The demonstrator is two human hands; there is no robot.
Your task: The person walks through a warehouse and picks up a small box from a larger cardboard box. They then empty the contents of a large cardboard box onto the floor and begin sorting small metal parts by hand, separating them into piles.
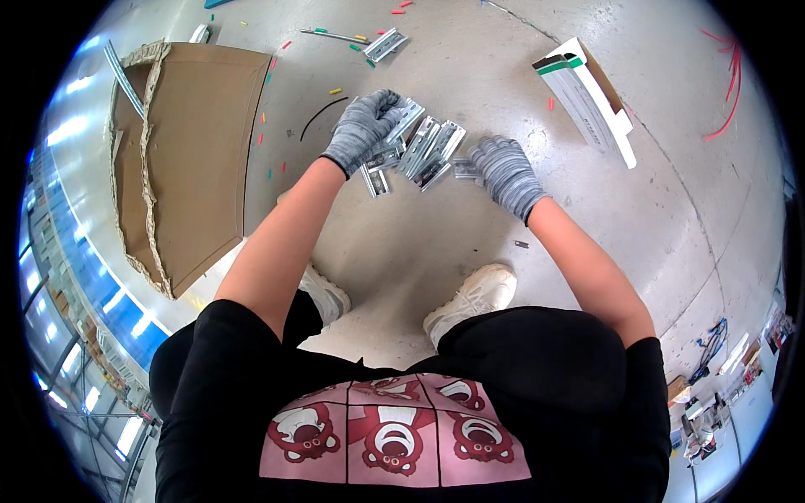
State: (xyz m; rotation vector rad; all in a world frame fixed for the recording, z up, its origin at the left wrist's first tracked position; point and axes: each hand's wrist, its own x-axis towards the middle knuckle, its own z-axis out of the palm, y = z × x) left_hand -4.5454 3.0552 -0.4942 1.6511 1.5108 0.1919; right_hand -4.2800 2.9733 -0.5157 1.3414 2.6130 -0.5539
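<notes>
Head cam: white box w/ green-black end (587, 101) on floor (503, 50), upper right; left hand (365, 126) closed on metal rail pieces (419, 147), right hand (503, 172) pinching one.

Over on the left, a big flattened brown cardboard sheet (197, 151) lies on the concrete floor — its near edges torn and ragged, corrugation showing. Up at the top right, a long white carton (587, 105) lies tilted on the floor, its brown flap open — a green and black band crosses its upper end, and a dark printed patch sits on its long white side, too small to make out.
</notes>
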